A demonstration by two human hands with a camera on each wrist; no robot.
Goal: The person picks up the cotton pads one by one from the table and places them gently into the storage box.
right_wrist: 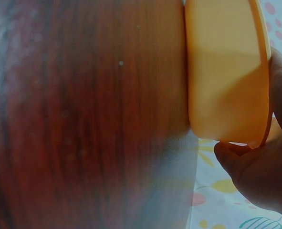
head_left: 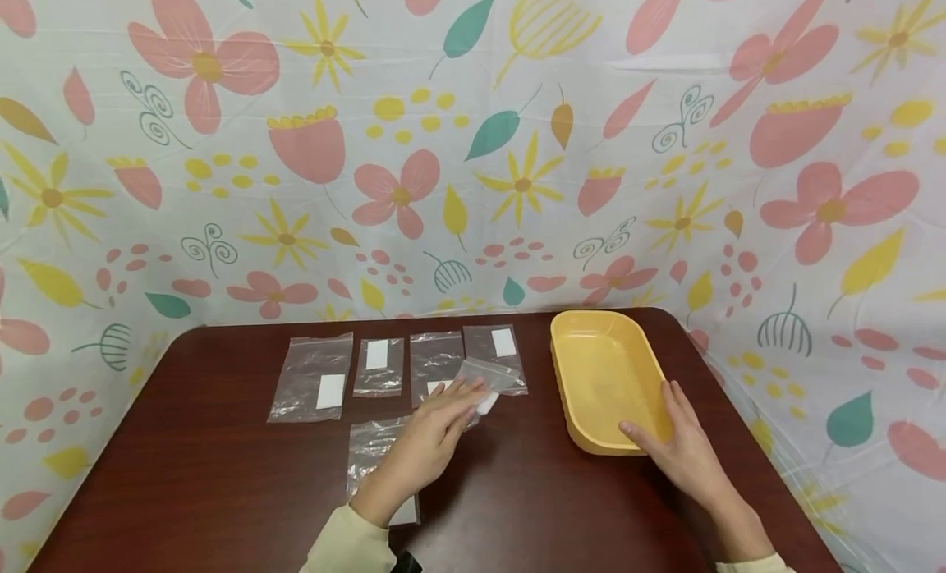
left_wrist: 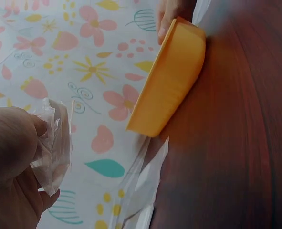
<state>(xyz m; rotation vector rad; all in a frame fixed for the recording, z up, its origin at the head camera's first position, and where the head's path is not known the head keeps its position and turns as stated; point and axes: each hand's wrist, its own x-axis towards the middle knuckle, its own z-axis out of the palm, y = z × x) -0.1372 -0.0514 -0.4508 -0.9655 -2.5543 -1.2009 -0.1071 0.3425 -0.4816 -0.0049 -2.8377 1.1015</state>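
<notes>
Left hand (head_left: 436,429) pinching clear zip bag (head_left: 484,380); lift clear of neighbouring bags (head_left: 436,361). Right hand (head_left: 676,442) clasping yellow tray (head_left: 602,376) near rim, steadying; keep tray flat on table (head_left: 222,474).

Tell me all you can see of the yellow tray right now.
The tray is a yellow, oblong dish with rounded corners and a raised rim, plastic by the look, and nothing lies inside it. It sits flat on the dark wooden table at the right, just beside a row of clear bags. The right hand holds its near right rim, thumb on the inner wall. Nothing else touches it.
</notes>
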